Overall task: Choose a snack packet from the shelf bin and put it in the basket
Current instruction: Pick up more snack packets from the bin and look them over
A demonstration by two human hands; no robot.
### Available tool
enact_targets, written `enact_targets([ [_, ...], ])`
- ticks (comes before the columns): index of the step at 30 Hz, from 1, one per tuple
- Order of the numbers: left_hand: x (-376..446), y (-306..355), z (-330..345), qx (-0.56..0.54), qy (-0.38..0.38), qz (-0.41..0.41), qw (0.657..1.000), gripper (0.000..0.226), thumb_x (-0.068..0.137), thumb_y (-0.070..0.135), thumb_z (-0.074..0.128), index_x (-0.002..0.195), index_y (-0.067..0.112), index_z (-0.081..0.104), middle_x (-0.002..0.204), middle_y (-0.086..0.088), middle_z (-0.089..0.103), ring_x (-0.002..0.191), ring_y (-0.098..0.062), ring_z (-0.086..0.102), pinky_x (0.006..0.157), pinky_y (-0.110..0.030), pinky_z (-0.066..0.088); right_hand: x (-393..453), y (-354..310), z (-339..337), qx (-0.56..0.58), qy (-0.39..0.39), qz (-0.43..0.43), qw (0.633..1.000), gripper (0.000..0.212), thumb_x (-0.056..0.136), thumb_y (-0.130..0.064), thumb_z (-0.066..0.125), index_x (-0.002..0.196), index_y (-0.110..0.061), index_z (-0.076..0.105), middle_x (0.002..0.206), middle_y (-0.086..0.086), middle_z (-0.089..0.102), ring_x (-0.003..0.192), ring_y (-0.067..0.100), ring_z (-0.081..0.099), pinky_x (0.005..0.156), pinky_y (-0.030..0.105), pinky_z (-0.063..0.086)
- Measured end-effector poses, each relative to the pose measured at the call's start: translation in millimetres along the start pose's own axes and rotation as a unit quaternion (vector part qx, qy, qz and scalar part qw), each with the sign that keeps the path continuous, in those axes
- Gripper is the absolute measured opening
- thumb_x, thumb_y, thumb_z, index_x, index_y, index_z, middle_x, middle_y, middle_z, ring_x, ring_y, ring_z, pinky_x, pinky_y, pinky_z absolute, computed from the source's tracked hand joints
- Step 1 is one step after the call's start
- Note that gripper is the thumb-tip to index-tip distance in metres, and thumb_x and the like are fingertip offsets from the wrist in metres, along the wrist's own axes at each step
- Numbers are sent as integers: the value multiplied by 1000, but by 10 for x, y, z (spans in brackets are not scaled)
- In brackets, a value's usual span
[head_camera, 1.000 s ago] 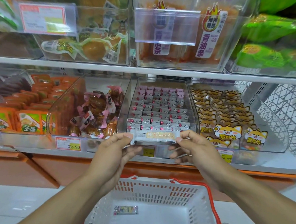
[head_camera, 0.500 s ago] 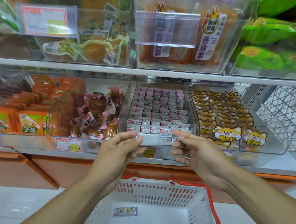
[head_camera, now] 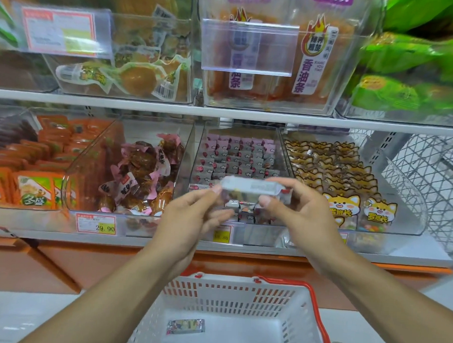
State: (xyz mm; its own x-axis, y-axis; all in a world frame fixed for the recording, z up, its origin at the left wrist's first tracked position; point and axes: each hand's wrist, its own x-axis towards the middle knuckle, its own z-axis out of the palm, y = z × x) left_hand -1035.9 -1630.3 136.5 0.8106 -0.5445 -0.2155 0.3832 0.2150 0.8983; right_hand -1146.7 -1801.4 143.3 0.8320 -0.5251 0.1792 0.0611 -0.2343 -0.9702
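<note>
A small grey-white snack packet [head_camera: 251,186] is held level in front of the middle clear shelf bin [head_camera: 240,169], which is full of rows of similar pink and grey packets. My left hand [head_camera: 191,216] pinches the packet's left end between thumb and fingers. My right hand [head_camera: 299,209] pinches its right end. Below my forearms stands a white plastic basket [head_camera: 229,302] with a red rim, and one small colourful packet [head_camera: 185,326] lies on its floor.
A bin of pink-wrapped brown snacks [head_camera: 138,174] stands to the left, with orange packets [head_camera: 35,185] further left. A bin of cat-face packets [head_camera: 342,188] stands to the right, then a white wire rack [head_camera: 429,176]. The upper shelf holds more clear bins. Price tags [head_camera: 96,224] line the shelf edge.
Both hands have turned the packet and lifted it a little; its face now points more upward. The view has moved slightly closer to the shelf.
</note>
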Motion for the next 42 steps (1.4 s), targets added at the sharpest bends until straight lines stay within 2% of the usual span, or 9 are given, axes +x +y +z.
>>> enact_targets([
  [6,211,-20,359,301,-44,174,937,23,97,18,67,119,24,69,112,13,73,103,1,67,90,-14,52,432,23,-160,-142,180,-75,970,32,84,-25,82,105,-37,62,92,-21,68,84,-13,64,68,4,47],
  [9,458,-39,564,471,-77,219,851,32,102,22,58,133,25,62,129,8,65,117,-8,59,99,-23,46,761,12,-223,-227,209,-85,947,32,83,-21,80,107,-27,60,88,-21,63,76,-11,60,63,-1,38],
  [13,959,-55,893,641,-127,161,739,40,101,18,49,141,17,53,123,-13,66,106,-31,63,93,-42,54,1127,91,-250,-319,155,-75,932,31,87,-11,72,116,-17,63,105,4,71,90,20,66,75,21,51],
  [18,1533,-203,1145,759,-140,143,620,55,99,34,43,153,24,38,163,-5,31,148,-32,29,122,-50,22,1433,182,-308,-327,146,-63,932,26,88,-12,72,112,-20,70,105,4,72,89,16,63,73,12,41],
  [23,1849,-374,1147,765,-101,160,615,67,100,51,39,159,27,20,168,-2,21,156,-29,8,122,-56,-2,1607,220,-373,-349,149,-101,920,15,87,-9,66,100,-10,73,100,14,75,94,27,69,74,19,38],
  [27,1856,-390,1104,765,-90,177,613,64,100,54,36,157,24,28,168,-3,21,156,-28,10,122,-54,-4,1636,240,-429,-370,121,-123,913,7,88,-13,67,91,-20,67,89,8,70,88,26,67,69,18,34],
  [32,1614,-304,1070,769,-104,168,608,72,90,55,14,155,31,33,168,3,24,157,-25,7,122,-54,-8,1625,239,-547,-418,85,-113,897,23,91,-26,68,110,-12,67,99,9,71,92,28,66,78,30,50],
  [35,1517,-314,1044,765,-120,157,613,63,96,51,24,155,32,34,168,6,24,158,-23,4,122,-54,-10,1585,181,-559,-437,62,-117,890,33,91,-28,69,123,-19,65,111,7,70,98,28,65,88,38,54],
  [42,1358,-351,994,753,-97,202,619,51,102,42,35,148,24,44,157,1,44,148,-24,32,123,-51,13,1635,48,-444,-541,-61,-85,835,36,89,-27,70,125,-30,63,129,1,65,116,25,61,92,33,51],
])
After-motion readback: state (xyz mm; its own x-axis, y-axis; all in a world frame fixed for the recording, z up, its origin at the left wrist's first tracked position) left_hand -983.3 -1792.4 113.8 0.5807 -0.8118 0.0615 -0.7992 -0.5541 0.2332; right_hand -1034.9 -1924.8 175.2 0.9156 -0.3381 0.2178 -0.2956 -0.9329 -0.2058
